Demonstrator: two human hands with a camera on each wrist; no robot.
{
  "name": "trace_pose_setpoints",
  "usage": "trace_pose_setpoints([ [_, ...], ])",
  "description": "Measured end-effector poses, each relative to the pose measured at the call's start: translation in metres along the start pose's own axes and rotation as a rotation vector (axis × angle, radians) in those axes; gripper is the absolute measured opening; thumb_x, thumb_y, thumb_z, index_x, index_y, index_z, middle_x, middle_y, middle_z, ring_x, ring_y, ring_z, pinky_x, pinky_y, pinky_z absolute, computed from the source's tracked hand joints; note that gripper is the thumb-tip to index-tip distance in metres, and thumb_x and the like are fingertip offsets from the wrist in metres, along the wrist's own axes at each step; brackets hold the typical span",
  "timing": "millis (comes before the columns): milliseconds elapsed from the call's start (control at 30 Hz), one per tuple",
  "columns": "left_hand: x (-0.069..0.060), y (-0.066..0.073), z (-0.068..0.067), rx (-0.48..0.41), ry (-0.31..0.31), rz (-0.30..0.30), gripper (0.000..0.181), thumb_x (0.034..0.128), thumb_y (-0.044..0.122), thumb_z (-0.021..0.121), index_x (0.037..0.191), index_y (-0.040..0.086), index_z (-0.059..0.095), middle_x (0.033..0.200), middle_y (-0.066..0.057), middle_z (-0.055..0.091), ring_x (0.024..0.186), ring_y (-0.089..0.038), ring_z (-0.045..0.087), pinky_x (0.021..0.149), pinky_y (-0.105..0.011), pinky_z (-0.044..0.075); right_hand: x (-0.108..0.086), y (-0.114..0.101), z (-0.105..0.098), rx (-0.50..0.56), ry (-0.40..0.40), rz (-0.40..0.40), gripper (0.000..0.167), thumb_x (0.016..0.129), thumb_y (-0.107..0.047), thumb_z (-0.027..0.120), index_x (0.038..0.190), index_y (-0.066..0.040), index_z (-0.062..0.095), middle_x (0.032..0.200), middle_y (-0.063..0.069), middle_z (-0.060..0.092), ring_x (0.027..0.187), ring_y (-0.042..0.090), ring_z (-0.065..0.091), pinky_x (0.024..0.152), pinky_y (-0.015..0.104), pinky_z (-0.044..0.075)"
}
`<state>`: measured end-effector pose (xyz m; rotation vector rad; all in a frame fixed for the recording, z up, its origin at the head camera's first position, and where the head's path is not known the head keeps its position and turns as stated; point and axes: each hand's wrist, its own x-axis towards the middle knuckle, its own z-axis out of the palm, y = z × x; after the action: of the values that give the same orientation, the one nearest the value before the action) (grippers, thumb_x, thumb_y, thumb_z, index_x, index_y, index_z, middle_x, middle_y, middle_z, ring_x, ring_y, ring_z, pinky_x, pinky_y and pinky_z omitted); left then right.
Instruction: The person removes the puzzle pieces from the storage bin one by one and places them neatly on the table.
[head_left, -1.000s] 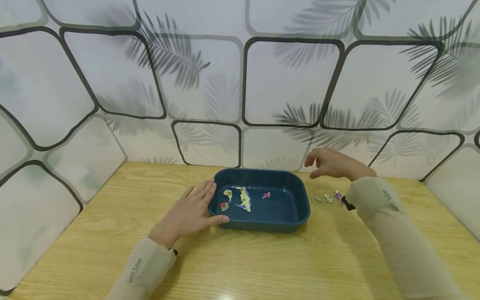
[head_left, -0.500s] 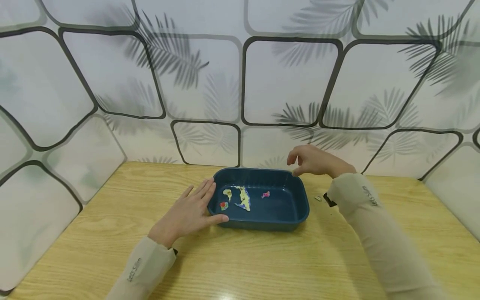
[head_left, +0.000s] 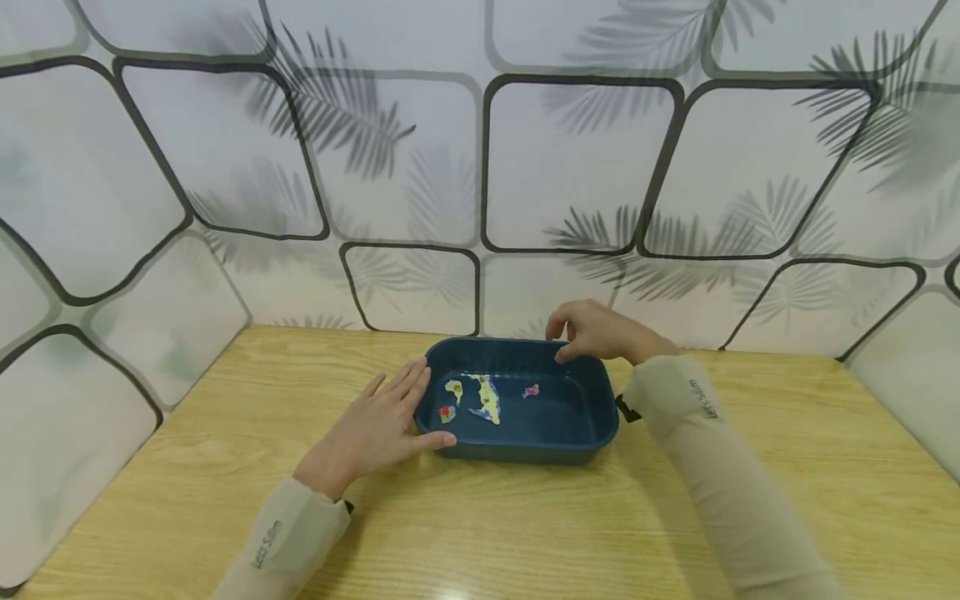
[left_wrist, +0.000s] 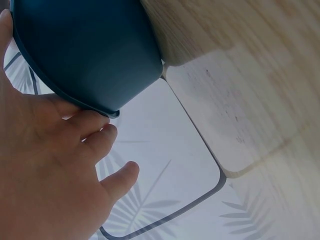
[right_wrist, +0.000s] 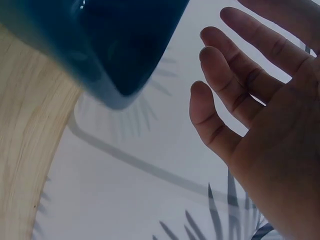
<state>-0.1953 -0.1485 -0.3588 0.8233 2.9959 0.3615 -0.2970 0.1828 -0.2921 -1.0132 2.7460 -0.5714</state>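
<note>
Wood-grained counter (head_left: 487, 529) | blue tray (head_left: 551, 421): near counter's back edge, midway along | left hand (head_left: 372, 427): grip released, fingers straight against tray's left end | right hand (head_left: 603, 331): grip released, loosely bent at tray's back rim | tray floor: large yellow piece (head_left: 490, 401); small yellow piece (head_left: 457, 387), red piece (head_left: 447, 413) toward counter's left edge; pink piece (head_left: 531, 390) rightmost

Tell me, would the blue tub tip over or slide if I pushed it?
Probably slide: the blue tub looks wide and low on the wooden table. Its smooth, even walls suggest it's stiff. The colourful pieces inside look small and few, so they likely add little weight.
</note>
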Motion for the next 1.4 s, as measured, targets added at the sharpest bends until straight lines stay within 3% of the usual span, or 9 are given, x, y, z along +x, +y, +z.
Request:
trace_pose_setpoints([
  [467,0.001,0.001,0.000,0.006,0.008,0.007,0.103,0.0929,0.070,0.054,0.157,-0.006,0.027,0.166,-0.019,0.019,0.153,-0.034,0.017,0.120,-0.058,0.015,0.020,-0.011,0.019,0.015,0.011,-0.049,0.026,0.084,-0.004,0.081,0.105,0.006,0.070,0.102,0.016,0.069,0.082,0.024,0.062,0.077,0.043,0.054],
  [1000,0.000,-0.001,-0.001,0.001,0.004,-0.003,0.100,0.0949,0.067,0.055,0.156,-0.007,0.028,0.165,-0.021,0.020,0.152,-0.035,0.019,0.120,-0.059,0.017,0.026,-0.019,0.039,0.005,-0.052,-0.003,0.022,0.085,-0.004,0.080,0.104,0.005,0.070,0.097,0.015,0.068,0.080,0.020,0.061,0.074,0.037,0.054],
  [1233,0.000,-0.001,0.000,0.001,0.009,-0.003,0.100,0.0950,0.067,0.055,0.156,-0.007,0.028,0.165,-0.021,0.021,0.152,-0.035,0.020,0.120,-0.059,0.017,0.026,-0.021,0.043,-0.065,-0.143,0.053,0.017,0.086,-0.003,0.078,0.101,0.001,0.071,0.094,0.008,0.068,0.087,0.022,0.063,0.080,0.037,0.054],
  [1400,0.000,0.000,0.000,0.004,0.006,-0.003,0.099,0.0950,0.066,0.056,0.157,-0.007,0.027,0.165,-0.021,0.020,0.152,-0.035,0.020,0.120,-0.059,0.017,0.024,-0.021,0.045,-0.123,-0.215,0.114,0.014,0.084,-0.003,0.079,0.096,-0.002,0.072,0.091,0.005,0.069,0.084,0.020,0.064,0.077,0.035,0.055],
])
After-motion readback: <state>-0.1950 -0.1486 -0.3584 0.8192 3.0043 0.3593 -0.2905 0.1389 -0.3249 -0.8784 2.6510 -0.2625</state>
